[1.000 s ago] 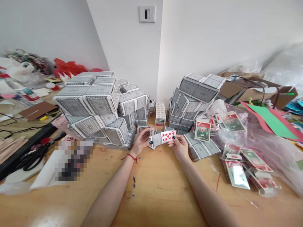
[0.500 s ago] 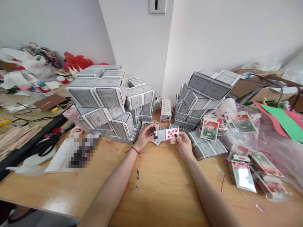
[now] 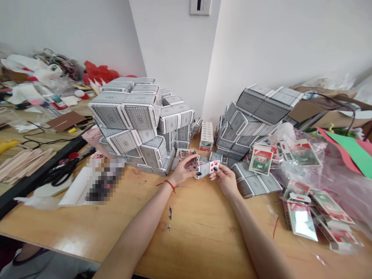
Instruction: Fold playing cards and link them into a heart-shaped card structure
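Pale wall [image 3: 174, 50] across the back. Wooden surface [image 3: 197, 228] below, reaching under both forearms. On the left, tall stack of blocks [image 3: 124, 116] clad in grey-backed cards, layers set at differing angles. On the right, somewhat smaller stack [image 3: 247, 120] of the same make, tilted at the top. Toward the right edge, crumpled translucent plastic [image 3: 338, 174], pinkish, with a loose scatter of red-and-green card boxes [image 3: 302, 223] in front and on it. Beyond, strips of red and green paper [image 3: 348, 149]. At the foot of the right stack, flat grey panel [image 3: 258, 182] of joined cards. Far left, bundle of pale wooden sticks [image 3: 23, 166]; nearer in, black scissors [image 3: 62, 176].

In the middle, left hand [image 3: 183, 170], fingers curled round playing cards [image 3: 204, 169], dark-nailed thumb against a grey back. Opposite, right hand [image 3: 226, 180], thumb and fingers in a narrow pinch on the other end, red hearts showing there. Behind, in the gap between stacks, narrow row of pale boxes [image 3: 206, 133], reddish at the front. Playing cards between the two hands, nearer than that row; cannot tell whether touching the surface. Red cord bracelet [image 3: 170, 185] round the left wrist. Smallest: red thread [image 3: 276, 227], lower right; dark scraps [image 3: 170, 213] near the left forearm.
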A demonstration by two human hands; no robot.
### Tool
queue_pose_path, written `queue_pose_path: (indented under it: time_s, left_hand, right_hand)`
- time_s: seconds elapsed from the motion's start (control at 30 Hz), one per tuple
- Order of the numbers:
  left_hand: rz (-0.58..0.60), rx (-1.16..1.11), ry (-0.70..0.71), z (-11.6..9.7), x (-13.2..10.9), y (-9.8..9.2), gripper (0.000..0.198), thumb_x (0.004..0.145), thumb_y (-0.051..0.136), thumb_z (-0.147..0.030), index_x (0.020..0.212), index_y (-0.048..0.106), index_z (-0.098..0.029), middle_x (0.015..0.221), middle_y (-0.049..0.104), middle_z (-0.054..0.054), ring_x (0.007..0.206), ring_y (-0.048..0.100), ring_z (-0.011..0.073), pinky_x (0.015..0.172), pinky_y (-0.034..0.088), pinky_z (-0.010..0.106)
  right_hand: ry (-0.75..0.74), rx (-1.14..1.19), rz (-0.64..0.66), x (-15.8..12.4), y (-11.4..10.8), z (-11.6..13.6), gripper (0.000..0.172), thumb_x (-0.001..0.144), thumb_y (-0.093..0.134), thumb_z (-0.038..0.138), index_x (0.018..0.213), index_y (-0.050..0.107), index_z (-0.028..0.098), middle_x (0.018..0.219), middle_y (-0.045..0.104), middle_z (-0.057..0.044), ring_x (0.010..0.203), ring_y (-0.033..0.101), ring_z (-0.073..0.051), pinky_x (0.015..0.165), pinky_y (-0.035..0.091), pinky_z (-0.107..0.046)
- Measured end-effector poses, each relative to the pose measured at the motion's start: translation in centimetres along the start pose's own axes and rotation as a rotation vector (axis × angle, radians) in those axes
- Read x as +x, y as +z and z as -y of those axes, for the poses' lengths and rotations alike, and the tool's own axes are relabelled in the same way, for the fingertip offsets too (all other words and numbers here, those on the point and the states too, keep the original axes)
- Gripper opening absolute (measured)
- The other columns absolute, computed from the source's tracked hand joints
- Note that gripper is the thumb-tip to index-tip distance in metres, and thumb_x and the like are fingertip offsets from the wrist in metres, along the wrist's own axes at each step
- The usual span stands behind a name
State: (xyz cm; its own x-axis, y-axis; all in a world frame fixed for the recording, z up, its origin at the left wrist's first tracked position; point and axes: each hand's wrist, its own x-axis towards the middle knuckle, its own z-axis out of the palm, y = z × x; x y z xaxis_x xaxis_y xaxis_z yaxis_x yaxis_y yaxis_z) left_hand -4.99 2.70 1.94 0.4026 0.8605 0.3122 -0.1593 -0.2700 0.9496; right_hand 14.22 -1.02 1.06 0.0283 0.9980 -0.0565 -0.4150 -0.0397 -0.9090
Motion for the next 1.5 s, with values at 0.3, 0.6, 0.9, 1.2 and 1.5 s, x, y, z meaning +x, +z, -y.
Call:
queue_pose_path:
  time_s: [0.3,0.6,0.9,1.2,1.5]
  left_hand:
    - [0.028,-0.057,-0.027,-0.1,0.1,-0.1,0.062,0.059,0.072,-0.029,0.116,0.049,-0.020,0.127,0.044,0.010,0.118,0.038,0.0267,0.100,0.029,0.038]
    - [-0.054,-0.244,-0.047,-0.4,0.4,-0.6,0.058,0.063,0.068,-0.027,0.116,0.048,-0.021,0.118,0.049,0.009,0.108,0.046,0.0233,0.091,0.036,0.034]
    - [-0.072,-0.279,-0.080,-0.4,0.5,-0.7,0.059,0.059,0.070,-0.022,0.114,0.049,-0.020,0.116,0.050,0.008,0.108,0.045,0.0233,0.090,0.036,0.033]
    - [-0.058,-0.334,-0.090,-0.4,0.5,-0.9,0.059,0.061,0.069,-0.021,0.115,0.048,-0.021,0.114,0.051,0.007,0.106,0.046,0.0229,0.086,0.038,0.031]
    - [-0.100,-0.332,-0.078,-0.3,0.8,-1.2,0.055,0.062,0.069,-0.029,0.113,0.050,-0.021,0.115,0.051,0.007,0.107,0.046,0.0235,0.088,0.036,0.032]
  right_hand:
    - [-0.005,-0.018,0.055,-0.2,0.3,0.0,0.025,0.067,0.065,0.032,0.086,0.059,0.016,0.058,0.063,-0.001,0.049,0.059,-0.013,0.047,0.049,-0.025]
    - [-0.604,-0.795,-0.310,-0.3,-0.1,-0.1,0.020,0.078,0.049,0.028,0.091,0.060,0.020,0.093,0.061,-0.008,0.091,0.056,-0.022,0.082,0.045,-0.043]
    - [-0.602,-1.306,-0.197,0.9,-0.7,-1.8,0.043,0.078,0.046,0.024,0.121,0.045,0.023,0.137,0.026,-0.009,0.126,0.020,-0.030,0.095,0.028,-0.053]
    - [-0.372,-1.309,-0.398,3.0,0.3,-1.2,0.068,0.069,0.054,0.033,0.127,0.030,0.007,0.118,0.045,-0.020,0.114,0.036,-0.032,0.092,0.033,-0.046]
    - [-0.244,-1.248,-0.570,3.5,1.7,-0.7,0.085,0.063,0.060,0.039,0.131,0.020,0.006,0.114,0.048,-0.022,0.107,0.044,-0.035,0.084,0.039,-0.044]
